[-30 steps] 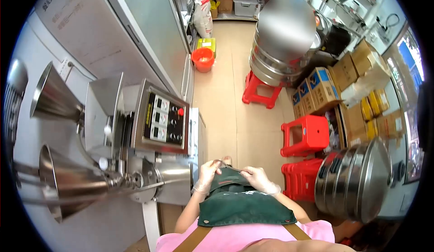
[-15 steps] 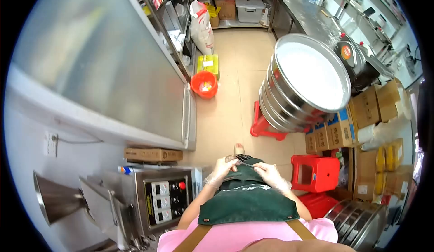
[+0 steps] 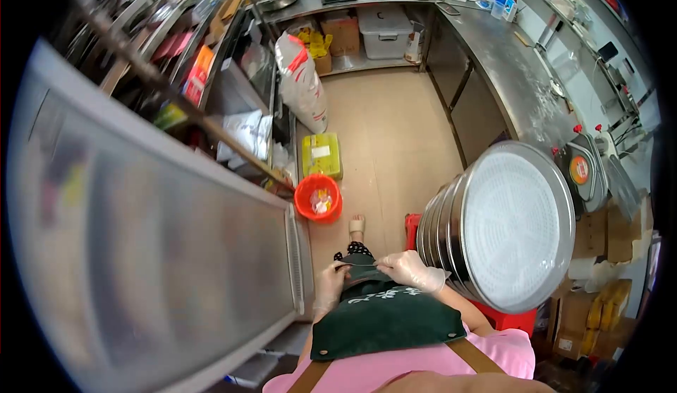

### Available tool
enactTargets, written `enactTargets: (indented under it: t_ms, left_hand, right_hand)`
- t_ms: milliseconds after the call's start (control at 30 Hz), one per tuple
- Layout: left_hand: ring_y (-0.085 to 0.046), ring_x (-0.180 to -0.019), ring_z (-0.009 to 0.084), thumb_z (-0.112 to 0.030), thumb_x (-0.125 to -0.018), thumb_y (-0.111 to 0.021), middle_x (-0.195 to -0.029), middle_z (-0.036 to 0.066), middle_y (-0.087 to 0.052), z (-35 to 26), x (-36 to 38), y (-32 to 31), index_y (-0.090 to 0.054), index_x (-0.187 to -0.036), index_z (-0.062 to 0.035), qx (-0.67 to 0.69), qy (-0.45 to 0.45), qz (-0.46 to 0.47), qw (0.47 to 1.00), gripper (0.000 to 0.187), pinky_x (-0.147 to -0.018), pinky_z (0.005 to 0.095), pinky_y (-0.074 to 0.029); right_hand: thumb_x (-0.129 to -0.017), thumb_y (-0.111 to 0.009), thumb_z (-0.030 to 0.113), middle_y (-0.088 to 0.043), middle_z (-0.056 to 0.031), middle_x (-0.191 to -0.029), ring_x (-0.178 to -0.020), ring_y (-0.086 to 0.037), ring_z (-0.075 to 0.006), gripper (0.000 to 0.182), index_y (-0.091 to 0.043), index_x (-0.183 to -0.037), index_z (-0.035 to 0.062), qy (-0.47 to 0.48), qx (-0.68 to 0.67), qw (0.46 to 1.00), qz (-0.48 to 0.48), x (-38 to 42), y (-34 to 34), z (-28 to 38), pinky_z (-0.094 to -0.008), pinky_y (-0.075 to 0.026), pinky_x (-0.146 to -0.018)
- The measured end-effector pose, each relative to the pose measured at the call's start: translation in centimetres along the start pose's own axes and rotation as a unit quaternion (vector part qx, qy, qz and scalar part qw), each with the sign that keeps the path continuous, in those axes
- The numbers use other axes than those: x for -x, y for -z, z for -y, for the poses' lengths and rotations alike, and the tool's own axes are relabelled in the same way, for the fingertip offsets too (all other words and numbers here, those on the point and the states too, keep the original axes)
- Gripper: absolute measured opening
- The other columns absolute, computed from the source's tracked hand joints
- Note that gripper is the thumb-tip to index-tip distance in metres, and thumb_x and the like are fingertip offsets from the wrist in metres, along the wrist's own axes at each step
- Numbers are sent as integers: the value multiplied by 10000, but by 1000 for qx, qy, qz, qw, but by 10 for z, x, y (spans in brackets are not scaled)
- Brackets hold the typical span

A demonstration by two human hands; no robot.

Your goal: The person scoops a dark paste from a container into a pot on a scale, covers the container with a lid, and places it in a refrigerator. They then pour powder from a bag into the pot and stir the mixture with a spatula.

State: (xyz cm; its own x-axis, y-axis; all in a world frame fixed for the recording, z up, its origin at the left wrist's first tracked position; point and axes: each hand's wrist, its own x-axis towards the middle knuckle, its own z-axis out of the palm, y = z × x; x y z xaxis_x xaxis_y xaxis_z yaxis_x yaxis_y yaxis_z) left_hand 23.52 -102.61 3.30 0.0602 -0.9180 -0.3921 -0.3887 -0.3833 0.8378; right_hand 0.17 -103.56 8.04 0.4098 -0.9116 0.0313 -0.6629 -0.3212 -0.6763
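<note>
Both gloved hands pinch the lower hem of the green apron (image 3: 384, 319), low at the person's front.

The stacked steel steamer trays (image 3: 508, 227) stand just to the right. The hem runs left to right between the hands: left hand (image 3: 330, 280) closed on one end, right hand (image 3: 409, 269) closed on the other.

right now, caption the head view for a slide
Gloved left hand and right hand hold the green apron's edge beside stacked steel steamer trays.
</note>
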Motion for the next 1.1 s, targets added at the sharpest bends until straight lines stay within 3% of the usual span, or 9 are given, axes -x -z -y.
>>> enactTargets:
  t_ms: [167, 267, 433, 533, 600, 700, 833, 1100]
  left_hand:
    - [-685, -619, 220, -191, -849, -683, -667, 87, -689, -87, -177, 13, -749, -875, -83, -155, -159, 56, 973, 129, -577, 351, -516]
    - [-684, -622, 228, -249, -848, -692, -654, 79, -683, -149, -269, 3, -743, -856, -94, -127, -247, 102, 955, 164, -579, 366, -524]
    - [-677, -677, 296, -288, -806, -725, -736, 105, -695, -208, -398, -52, -744, -829, -139, -242, -311, 166, 904, 152, -609, 396, -537]
    - [-682, -699, 292, -285, -810, -719, -767, 101, -701, -244, -455, -84, -743, -828, -140, -234, -330, 194, 894, 148, -617, 396, -539]
    - [-685, -690, 283, -263, -825, -705, -741, 87, -702, -269, -491, -102, -745, -834, -142, -230, -299, 183, 908, 128, -620, 389, -542]
    - [-699, -677, 252, -207, -866, -663, -704, 74, -706, -307, -550, -125, -750, -871, -128, -223, -242, 171, 929, 118, -634, 360, -549]
    - [-710, -687, 219, -161, -905, -608, -712, 84, -713, -357, -628, -150, -743, -947, -106, -112, -146, 139, 973, 152, -656, 333, -554]
    - [-727, -759, 211, -173, -940, -557, -780, 80, -737, -432, -776, -184, -729, -1006, -101, -132, -99, 110, 980, 198, -697, 329, -553]
  right_hand:
    - [-851, -693, 195, -711, -139, -828, -753, -696, -315, 148, -748, -930, 83, -79, -27, 992, -99, -119, 61, -35, -398, -566, -685]
    - [-862, -683, 178, -710, -157, -872, -797, -697, -314, 173, -744, -987, 75, -169, -34, 976, -132, -178, 102, -53, -384, -564, -722]
    - [-867, -691, 154, -720, -148, -902, -833, -713, -282, 179, -739, -1013, 63, -251, -76, 942, -210, -240, 141, -110, -349, -563, -735]
    - [-868, -690, 151, -722, -149, -903, -832, -717, -270, 175, -741, -1013, 67, -274, -118, 927, -228, -279, 165, -164, -346, -563, -741]
    - [-872, -686, 159, -722, -150, -907, -829, -717, -271, 179, -741, -1019, 73, -286, -108, 933, -190, -312, 195, -202, -345, -568, -749]
    - [-879, -676, 209, -717, -132, -882, -789, -701, -291, 175, -743, -986, 87, -194, -52, 964, -175, -375, 242, -268, -379, -569, -718]
    - [-876, -672, 214, -695, -115, -796, -731, -682, -304, 145, -726, -909, 83, -126, 44, 983, -123, -464, 317, -335, -405, -556, -653]
    - [-882, -661, 118, -694, -117, -837, -765, -687, -293, 176, -711, -1043, 70, -54, -100, 988, -103, -616, 396, -449, -372, -561, -694]
